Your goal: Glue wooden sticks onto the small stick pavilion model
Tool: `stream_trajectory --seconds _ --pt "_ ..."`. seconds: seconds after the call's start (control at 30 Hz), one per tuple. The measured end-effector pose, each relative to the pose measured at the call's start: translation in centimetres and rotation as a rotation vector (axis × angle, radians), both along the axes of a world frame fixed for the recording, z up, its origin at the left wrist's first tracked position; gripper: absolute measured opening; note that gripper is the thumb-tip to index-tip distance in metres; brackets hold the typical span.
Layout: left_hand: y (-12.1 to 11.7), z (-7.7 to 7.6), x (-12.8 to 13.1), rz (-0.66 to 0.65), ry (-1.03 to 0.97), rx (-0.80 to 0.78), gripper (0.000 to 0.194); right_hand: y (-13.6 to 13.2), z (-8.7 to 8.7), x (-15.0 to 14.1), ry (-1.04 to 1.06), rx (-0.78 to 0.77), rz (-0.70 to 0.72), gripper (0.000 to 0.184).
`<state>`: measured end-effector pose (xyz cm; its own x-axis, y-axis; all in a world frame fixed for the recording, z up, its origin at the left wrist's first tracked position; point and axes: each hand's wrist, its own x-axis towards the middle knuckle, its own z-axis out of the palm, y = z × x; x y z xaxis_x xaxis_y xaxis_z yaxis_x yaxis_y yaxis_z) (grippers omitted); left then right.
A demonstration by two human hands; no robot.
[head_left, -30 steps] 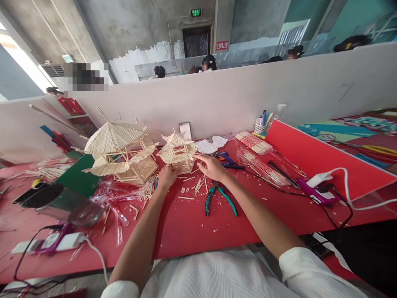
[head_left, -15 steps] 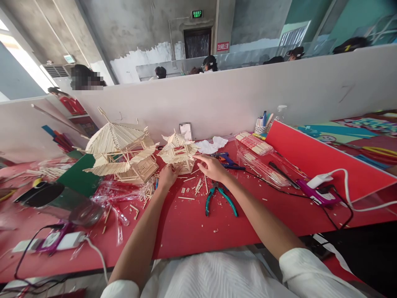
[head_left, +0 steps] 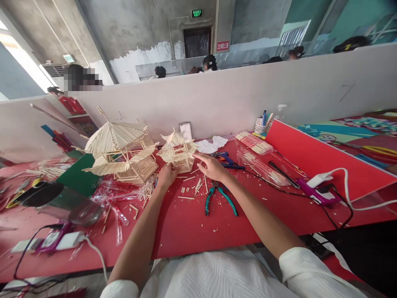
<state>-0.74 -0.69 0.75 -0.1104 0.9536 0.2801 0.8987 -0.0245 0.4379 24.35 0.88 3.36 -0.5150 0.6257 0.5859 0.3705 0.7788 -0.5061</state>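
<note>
At smaller stick pavilion (head_left: 176, 154), left hand (head_left: 167, 176), right hand (head_left: 212, 167), both unmoved

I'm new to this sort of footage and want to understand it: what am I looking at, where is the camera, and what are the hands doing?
There's no machine here, just a person's two bare hands. The single view comes from a camera on that person's head, looking forward and down, so the forearms reach away from you.

On the red table, the left hand is at the base of a small, pale wooden-stick pavilion model; the right hand is at its right side. How firmly either grips is too small to tell.

A larger, pale wooden-stick pavilion model stands to the left. Metal pliers with teal handles lie near the right forearm, and plastic-wrapped bundles of pale sticks lie farther right.
</note>
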Motion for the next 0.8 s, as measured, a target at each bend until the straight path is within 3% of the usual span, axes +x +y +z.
stream_trajectory --seconds 0.23,0.33,0.57,0.8 --pt "-1.1 1.3 -1.9 -0.065 0.125 -0.055 0.021 1.4 -0.3 1.2 0.135 0.018 -0.271 0.017" --pt "-1.6 1.8 -2.9 -0.070 0.212 -0.115 0.016 1.7 -0.3 1.6 0.141 -0.008 -0.282 0.010" --pt "-1.9 2.4 -4.7 -0.221 0.314 -0.183 0.017 1.7 -1.0 1.4 -0.003 -0.076 -0.226 0.021" --pt "-1.1 1.6 -5.0 -0.345 0.268 -0.199 0.017 1.5 -1.1 1.2 -0.150 -0.074 -0.231 0.024"
